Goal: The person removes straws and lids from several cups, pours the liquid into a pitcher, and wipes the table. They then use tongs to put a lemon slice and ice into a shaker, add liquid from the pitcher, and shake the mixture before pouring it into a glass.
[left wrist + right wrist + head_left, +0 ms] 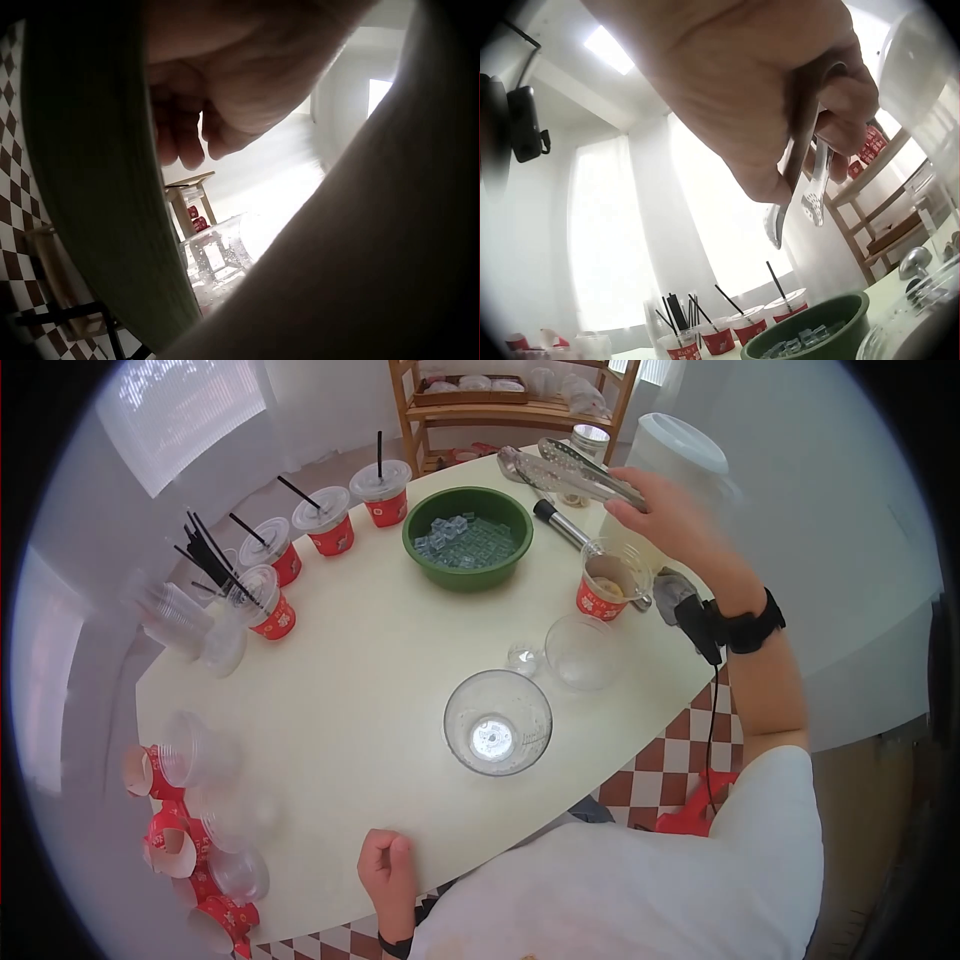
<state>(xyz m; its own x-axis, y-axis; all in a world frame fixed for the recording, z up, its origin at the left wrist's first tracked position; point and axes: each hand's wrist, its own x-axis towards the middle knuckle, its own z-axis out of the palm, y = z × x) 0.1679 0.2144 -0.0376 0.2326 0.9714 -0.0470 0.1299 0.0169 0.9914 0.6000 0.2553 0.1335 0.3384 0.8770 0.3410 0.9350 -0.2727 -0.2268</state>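
Note:
My right hand [678,520] grips metal tongs [575,475] above the far right of the table, their perforated tips apart with nothing between them. In the right wrist view the tongs [820,184] hang over a green basin [855,315] of ice cubes [806,341]. Below that hand stands a red-printed cup [598,605] with a clear upper part and something pale inside. Beside it lies a dark-ended metal muddler [565,525]. At the near table edge, my left hand [387,865] is loosely curled and holds nothing.
A clear pitcher [497,695] stands in front of me, near a clear lid [583,652]. Several lidded red cups [386,510] with black straws line the far left. Stacked red sleeves and clear cups [165,840] lie at the left edge. A large white-lidded container [683,445] stands behind my right hand.

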